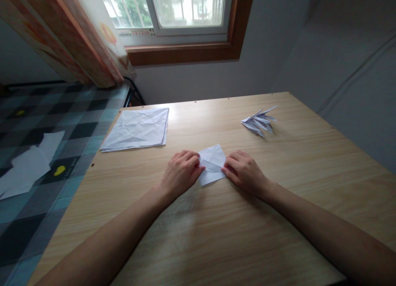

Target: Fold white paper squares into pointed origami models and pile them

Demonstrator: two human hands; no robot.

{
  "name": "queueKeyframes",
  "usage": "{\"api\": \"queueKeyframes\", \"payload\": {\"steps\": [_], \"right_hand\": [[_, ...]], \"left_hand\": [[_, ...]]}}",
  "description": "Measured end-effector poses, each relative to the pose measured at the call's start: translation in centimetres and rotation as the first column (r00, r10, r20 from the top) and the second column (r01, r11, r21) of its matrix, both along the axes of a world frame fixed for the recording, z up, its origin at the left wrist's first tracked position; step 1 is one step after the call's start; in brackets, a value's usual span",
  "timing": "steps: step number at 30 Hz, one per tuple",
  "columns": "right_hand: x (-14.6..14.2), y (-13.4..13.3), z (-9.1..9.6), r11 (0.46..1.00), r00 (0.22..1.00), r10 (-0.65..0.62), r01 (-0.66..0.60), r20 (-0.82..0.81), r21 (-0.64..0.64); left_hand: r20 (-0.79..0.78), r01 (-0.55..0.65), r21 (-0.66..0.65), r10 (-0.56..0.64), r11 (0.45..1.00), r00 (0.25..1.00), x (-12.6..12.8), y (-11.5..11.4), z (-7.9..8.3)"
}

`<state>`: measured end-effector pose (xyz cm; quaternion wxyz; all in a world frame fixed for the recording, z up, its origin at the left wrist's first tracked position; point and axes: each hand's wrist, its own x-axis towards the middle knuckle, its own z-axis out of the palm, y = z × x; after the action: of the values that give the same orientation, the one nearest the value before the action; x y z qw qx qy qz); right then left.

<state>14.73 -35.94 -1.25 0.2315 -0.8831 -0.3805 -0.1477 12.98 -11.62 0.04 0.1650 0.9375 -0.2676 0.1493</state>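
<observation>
A small creased sheet of white paper [213,161] is held between my two hands, just above or on the wooden table [198,236]. My left hand [183,167] pinches its left edge between thumb and curled fingers. On the opposite edge, my right hand [243,169] grips the paper in the same way. A crease runs across the sheet's middle, and its lower part slants toward me. The fingertips partly cover both side edges.
Creased white sheets [136,129] lie stacked at the table's far left corner. Folded pointed paper pieces [259,122] sit at the back right. Left of the table, more white paper [29,166] rests on a checked cloth [24,236]. A window [188,9] is beyond.
</observation>
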Motion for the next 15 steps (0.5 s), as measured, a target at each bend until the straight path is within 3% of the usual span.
{"api": "queueKeyframes", "payload": {"steps": [4, 10, 15], "right_hand": [[-0.05, 0.16, 0.03, 1.000, 0.997, 0.027, -0.028, 0.078, 0.005], [-0.18, 0.72, 0.43, 0.928, 0.880, 0.362, -0.309, 0.307, -0.209], [-0.22, 0.88, 0.72, 0.917, 0.860, 0.381, -0.305, 0.339, -0.255]], "left_hand": [[0.006, -0.020, 0.036, 0.019, 0.999, 1.000, 0.03, -0.01, -0.17], [0.103, 0.135, 0.062, -0.141, 0.989, 0.985, 0.09, 0.09, -0.67], [0.107, 0.226, 0.093, -0.235, 0.970, 0.966, 0.07, 0.09, -0.48]]}}
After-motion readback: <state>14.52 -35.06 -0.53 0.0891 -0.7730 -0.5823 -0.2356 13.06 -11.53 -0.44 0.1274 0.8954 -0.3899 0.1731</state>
